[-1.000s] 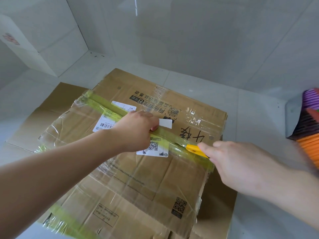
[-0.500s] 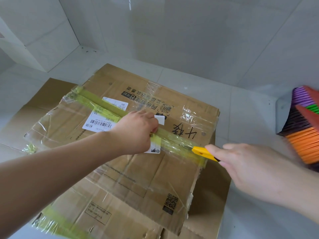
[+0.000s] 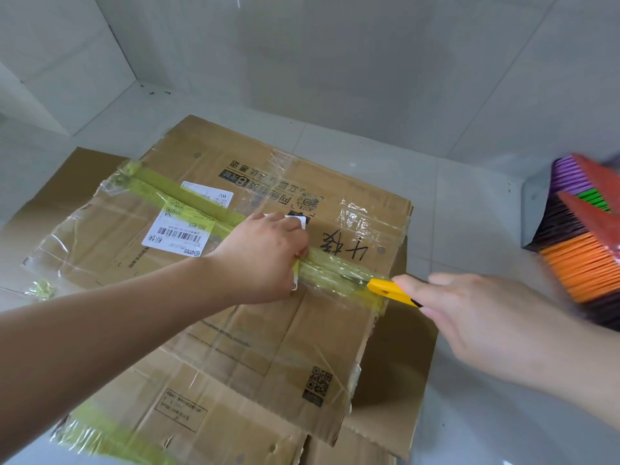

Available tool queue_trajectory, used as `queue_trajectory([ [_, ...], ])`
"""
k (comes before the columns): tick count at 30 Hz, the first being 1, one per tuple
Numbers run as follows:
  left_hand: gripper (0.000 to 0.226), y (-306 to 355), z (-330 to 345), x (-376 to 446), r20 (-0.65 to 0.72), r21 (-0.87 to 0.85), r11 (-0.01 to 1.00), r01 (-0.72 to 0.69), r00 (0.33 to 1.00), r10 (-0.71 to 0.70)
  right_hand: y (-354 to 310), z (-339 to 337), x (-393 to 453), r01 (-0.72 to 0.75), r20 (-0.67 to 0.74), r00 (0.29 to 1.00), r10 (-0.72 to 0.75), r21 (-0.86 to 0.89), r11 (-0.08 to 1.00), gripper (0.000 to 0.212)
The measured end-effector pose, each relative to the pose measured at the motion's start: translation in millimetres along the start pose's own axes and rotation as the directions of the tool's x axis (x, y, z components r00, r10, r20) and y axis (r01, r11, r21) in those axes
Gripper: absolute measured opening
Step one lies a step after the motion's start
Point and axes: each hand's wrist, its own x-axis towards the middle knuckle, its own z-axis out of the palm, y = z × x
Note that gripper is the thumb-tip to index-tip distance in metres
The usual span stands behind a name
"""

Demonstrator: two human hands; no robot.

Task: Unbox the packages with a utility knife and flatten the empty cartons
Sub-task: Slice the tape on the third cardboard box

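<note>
Right hand [image 3: 483, 317] grips the yellow knife [image 3: 391, 290] at the carton's [image 3: 302, 333] right edge; left hand [image 3: 265, 260] curls onto the green tape [image 3: 332, 266].

My left hand [image 3: 265, 260] presses down on the yellow-green tape strip [image 3: 201, 203] that runs across the top of the cardboard carton [image 3: 322, 337], fingers curled over it. My right hand [image 3: 476, 317] grips the yellow utility knife [image 3: 391, 292], whose tip sits in the tape at the carton's right edge. The carton lies on the pale tiled floor [image 3: 453, 196], with a stack of coloured sheets [image 3: 583, 250] to the right.
</note>
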Motion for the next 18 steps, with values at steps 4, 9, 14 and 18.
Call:
queue_trajectory([
  [4, 0.032, -1, 2, 2, -0.006, 0.022, 1.0, -0.006, 1.0, 0.006, 5, -2, -5, 0.013, 0.015, 1.0, -0.012, -0.028, 1.0, 0.044],
  [9, 0.04, 1, 0, 6, 0.029, 0.043, 0.999, 0.008, 1.0, -0.01, 15, -3, -17, 0.027, 0.041, 0.999, -0.025, -0.048, 0.998, 0.047],
  [14, 0.033, -2, 1, 5, 0.021, 0.032, 0.999, -0.002, 1.0, 0.001, 18, -5, -30, 0.021, 0.078, 0.997, -0.016, -0.057, 0.998, 0.047],
  [18, 0.03, -2, 2, 6, 0.012, 0.037, 0.999, -0.015, 1.0, 0.015, 21, -8, -38, 0.035, 0.083, 0.996, -0.029, -0.075, 0.997, 0.047],
])
